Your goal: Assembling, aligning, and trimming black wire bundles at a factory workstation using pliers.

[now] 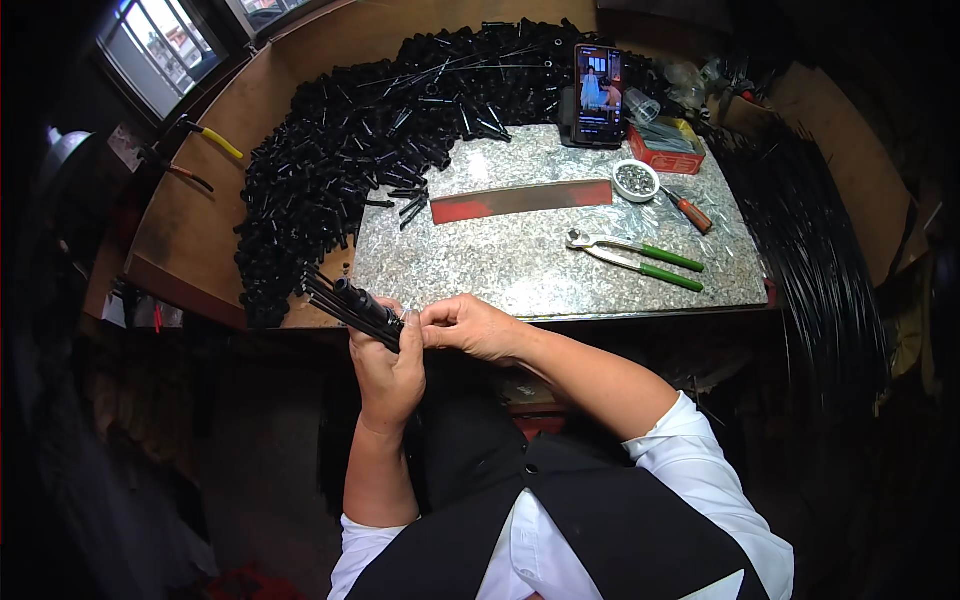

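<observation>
In front of my body, just off the near edge of the stone slab, my left hand (388,372) is closed round a bundle of black tubular parts (350,305), whose thin ends point up and to the left. My right hand (470,328) meets it from the right, thumb and fingertips pinched together at the bundle's lower end. Whatever small piece lies in that pinch is hidden; thin pale glints show between the hands. A large heap of similar black parts (330,150) covers the table's left and far side.
On the speckled stone slab (480,275) lie a red-brown strip (520,201), green-handled pincers (640,262) and a screwdriver (688,212). A white cup of small metal bits (636,181), a red box (668,150) and a propped phone (598,95) stand farther back. Long black strands (800,230) hang at right.
</observation>
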A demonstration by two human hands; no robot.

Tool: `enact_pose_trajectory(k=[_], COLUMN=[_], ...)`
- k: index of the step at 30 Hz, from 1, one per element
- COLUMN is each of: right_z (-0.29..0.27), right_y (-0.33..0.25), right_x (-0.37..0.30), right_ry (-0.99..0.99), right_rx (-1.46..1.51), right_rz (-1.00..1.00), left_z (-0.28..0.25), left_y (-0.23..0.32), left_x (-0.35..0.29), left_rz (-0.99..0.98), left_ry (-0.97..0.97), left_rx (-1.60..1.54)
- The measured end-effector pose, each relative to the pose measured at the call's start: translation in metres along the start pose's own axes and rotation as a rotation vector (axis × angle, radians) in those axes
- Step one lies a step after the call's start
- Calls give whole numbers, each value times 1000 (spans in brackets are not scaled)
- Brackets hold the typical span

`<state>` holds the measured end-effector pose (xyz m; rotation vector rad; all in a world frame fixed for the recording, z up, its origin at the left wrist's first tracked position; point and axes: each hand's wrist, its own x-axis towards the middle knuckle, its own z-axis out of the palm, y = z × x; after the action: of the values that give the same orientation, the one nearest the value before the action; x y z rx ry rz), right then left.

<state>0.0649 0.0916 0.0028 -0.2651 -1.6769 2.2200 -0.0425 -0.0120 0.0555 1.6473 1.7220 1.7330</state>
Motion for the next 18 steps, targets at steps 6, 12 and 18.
enact_pose_trajectory(k=[6, 12, 18], right_z=[1, 0, -1], right_y=[-1, 3, 4], right_x=[-1, 0, -1], right_ry=[-22, -25, -37], right_rx=[47, 87, 134], right_rz=[29, 23, 16], left_z=[1, 1, 1], left_y=[2, 6, 7], left_x=[0, 0, -1], left_rz=[43, 40, 57], left_ry=[8, -9, -19], left_rx=[23, 30, 63])
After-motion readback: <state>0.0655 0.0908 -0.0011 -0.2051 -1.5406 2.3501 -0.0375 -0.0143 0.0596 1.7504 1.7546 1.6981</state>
